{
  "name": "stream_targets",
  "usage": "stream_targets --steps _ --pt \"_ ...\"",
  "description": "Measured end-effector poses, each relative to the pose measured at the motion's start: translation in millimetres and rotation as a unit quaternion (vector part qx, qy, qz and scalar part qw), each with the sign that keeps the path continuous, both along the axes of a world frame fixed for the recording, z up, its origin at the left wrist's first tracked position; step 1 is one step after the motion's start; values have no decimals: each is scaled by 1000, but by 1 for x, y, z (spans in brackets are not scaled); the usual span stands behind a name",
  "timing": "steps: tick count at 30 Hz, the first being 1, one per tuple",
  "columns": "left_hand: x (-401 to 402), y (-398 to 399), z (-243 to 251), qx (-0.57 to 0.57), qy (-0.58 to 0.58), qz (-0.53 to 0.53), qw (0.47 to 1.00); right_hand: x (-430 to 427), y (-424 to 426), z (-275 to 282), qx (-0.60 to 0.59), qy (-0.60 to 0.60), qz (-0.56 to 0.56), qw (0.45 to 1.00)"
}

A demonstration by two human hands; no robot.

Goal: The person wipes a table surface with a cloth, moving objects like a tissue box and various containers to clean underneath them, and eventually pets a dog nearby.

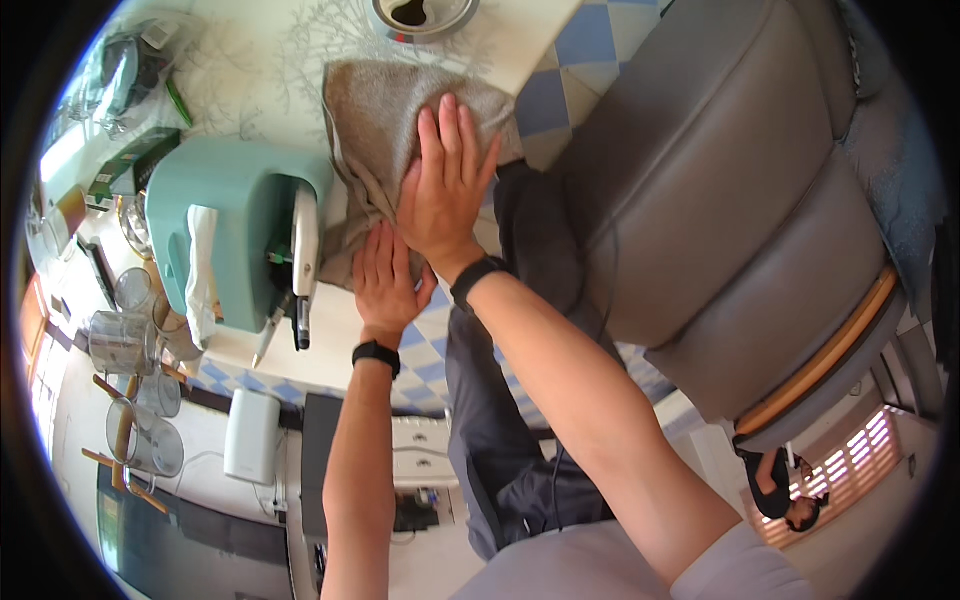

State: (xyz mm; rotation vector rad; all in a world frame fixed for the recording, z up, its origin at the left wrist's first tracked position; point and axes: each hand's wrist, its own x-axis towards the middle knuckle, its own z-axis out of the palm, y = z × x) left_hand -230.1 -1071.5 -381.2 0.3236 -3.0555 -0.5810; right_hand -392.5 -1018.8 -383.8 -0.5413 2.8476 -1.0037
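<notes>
A grey-brown cloth (379,112) lies rumpled on the white tabletop, reaching to its edge. My right hand (446,199) rests flat on the cloth with its fingers spread. Just below and to the left, my left hand (391,276) lies palm down on the cloth's lower part, thumb held apart from the fingers. The two hands are close together, and each wrist has a dark band. Left of the cloth stands a mint-green tissue box (232,169); a white tissue (200,262) sticks out of it, and its side compartment holds pens (302,322) and a white object (304,240).
An open-topped can (424,19) stands beyond the cloth. Glass mugs (124,341) on a wooden rack, a dark green box (135,165) and a clear plastic bag (131,67) are at the left. A grey leather chair (720,187) is at right; a person (780,487) is in the background.
</notes>
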Motion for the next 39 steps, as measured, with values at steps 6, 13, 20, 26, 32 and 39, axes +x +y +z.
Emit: stream_targets --steps 6,13,20,26,32,39 --pt "0 0 0 -17 -15 -15 1000 0 8 2 37 5 46 998" --pt "-5 1 5 -17 -19 17 1000 -7 17 15 76 1 92 993" --pt "-2 0 7 9 -17 14 1000 -110 122 47 47 -30 127 990" --pt "-14 13 6 31 -14 42 999 -273 463 43 249 -177 -292 906" --pt "-43 22 31 59 -62 149 985 -336 575 99 208 -221 -458 836" --pt "-74 27 46 36 -197 207 958 -381 680 175 165 -173 -613 753"
